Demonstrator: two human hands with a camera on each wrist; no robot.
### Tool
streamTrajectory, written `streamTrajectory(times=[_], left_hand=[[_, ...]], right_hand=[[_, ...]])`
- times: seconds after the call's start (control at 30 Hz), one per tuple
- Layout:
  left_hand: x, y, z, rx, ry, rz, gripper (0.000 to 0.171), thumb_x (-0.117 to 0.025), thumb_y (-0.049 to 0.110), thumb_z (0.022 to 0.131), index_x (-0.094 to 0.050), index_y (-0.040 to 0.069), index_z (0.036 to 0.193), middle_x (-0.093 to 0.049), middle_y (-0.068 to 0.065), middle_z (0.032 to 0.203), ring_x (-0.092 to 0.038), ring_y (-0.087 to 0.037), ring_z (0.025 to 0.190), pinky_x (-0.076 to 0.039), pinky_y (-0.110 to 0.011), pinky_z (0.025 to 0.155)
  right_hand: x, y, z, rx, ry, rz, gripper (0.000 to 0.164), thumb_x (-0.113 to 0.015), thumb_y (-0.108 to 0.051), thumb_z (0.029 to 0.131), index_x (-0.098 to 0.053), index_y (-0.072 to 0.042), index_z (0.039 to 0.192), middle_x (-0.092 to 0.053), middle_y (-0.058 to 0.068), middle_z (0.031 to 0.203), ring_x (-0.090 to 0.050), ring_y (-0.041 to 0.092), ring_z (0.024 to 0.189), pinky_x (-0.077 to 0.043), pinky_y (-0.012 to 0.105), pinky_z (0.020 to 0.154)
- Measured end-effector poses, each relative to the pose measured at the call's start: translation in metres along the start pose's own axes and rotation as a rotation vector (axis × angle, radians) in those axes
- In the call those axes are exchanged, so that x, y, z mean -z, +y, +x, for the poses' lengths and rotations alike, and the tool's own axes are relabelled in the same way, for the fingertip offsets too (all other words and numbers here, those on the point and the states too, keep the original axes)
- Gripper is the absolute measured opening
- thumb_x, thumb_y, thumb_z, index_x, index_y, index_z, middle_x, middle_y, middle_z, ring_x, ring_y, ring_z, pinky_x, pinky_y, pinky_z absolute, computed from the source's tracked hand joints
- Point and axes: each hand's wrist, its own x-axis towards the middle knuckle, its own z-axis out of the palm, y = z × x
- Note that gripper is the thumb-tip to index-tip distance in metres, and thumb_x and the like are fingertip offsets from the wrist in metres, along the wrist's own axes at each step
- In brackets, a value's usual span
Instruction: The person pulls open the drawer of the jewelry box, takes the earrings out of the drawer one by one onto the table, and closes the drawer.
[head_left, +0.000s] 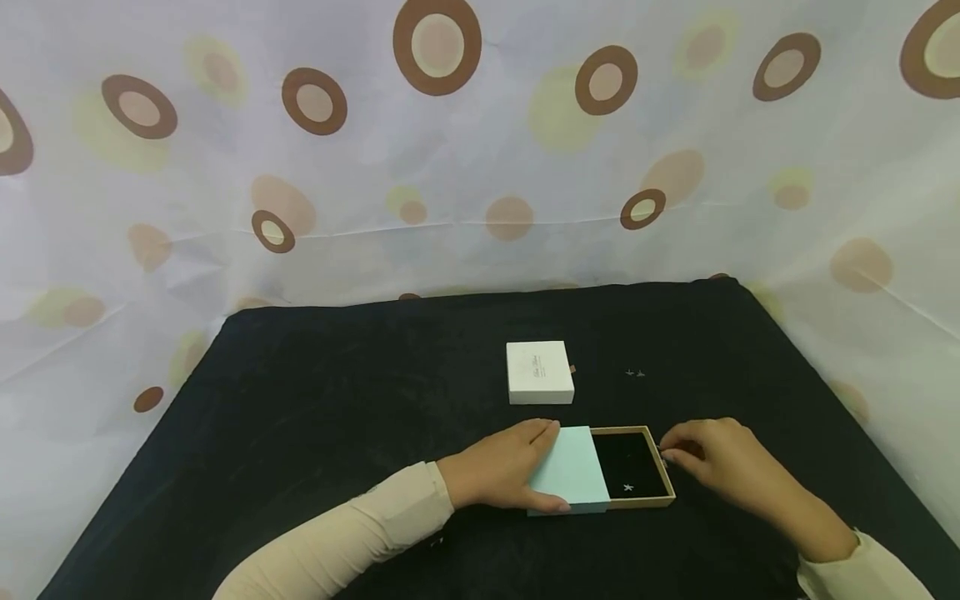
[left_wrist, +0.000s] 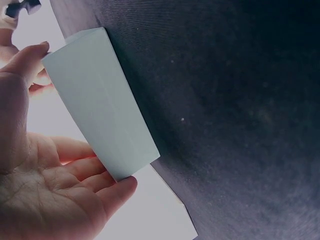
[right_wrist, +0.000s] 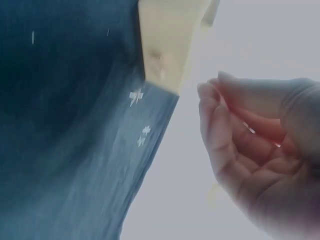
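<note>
My left hand [head_left: 506, 467] grips the pale blue sleeve of a flat slide-out box [head_left: 570, 467], thumb along the near edge and fingers along the far one. In the left wrist view, its thumb and fingers hold the box's pale side [left_wrist: 100, 105] by the ends. The drawer [head_left: 660, 502], tan-edged with a black lining, juts out to the right, and a small silvery star-shaped piece [head_left: 628, 487] lies in it. At the drawer's right end, my right hand [head_left: 723, 458] pinches what looks like a small dark pull tab [head_left: 664, 461]. Blur in the right wrist view hides the tab.
A white box [head_left: 538, 371] with a short brown tab stands behind the blue one. Two tiny star-like pieces [head_left: 635, 373] lie to its right on the black cloth [head_left: 360, 383]. A dotted white curtain [head_left: 450, 183] hangs behind the table.
</note>
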Motion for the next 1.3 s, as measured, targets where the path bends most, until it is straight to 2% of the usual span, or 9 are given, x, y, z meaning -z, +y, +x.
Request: streamTrajectory(times=[0.23,0.57,1.3], left_hand=[[0.003,0.001,0.0,0.012,-0.005,-0.012,0.097,-0.057,0.064,0.085,-0.027,-0.003,0.149,-0.034,-0.014,0.152,-0.034,-0.02,0.14,-0.031,-0.027,0.112],[0.002,0.0,-0.001,0.017,-0.007,-0.013,0.097,-0.057,0.065,0.085,-0.027,-0.002,0.149,-0.034,-0.013,0.152,-0.033,-0.02,0.14,-0.031,-0.027,0.112],[0.001,0.0,0.0,-0.001,0.007,-0.025,0.097,-0.056,0.065,0.085,-0.028,-0.003,0.148,-0.035,-0.015,0.151,-0.035,-0.021,0.139,-0.033,-0.029,0.111]], right_hand=[[-0.011,-0.011,-0.001,0.107,-0.061,0.079,0.006,-0.074,-0.01,0.081,-0.073,-0.009,0.087,-0.07,-0.005,0.081,-0.059,-0.001,0.066,-0.049,0.02,0.054],[-0.022,-0.02,0.005,0.142,-0.143,0.059,0.005,-0.076,-0.01,0.078,-0.073,-0.012,0.081,-0.068,-0.007,0.075,-0.053,-0.005,0.062,-0.046,0.02,0.051],[-0.027,-0.027,0.008,0.149,-0.114,0.015,0.011,-0.077,-0.003,0.075,-0.073,-0.012,0.073,-0.068,-0.006,0.072,-0.055,-0.002,0.06,-0.046,0.02,0.051]])
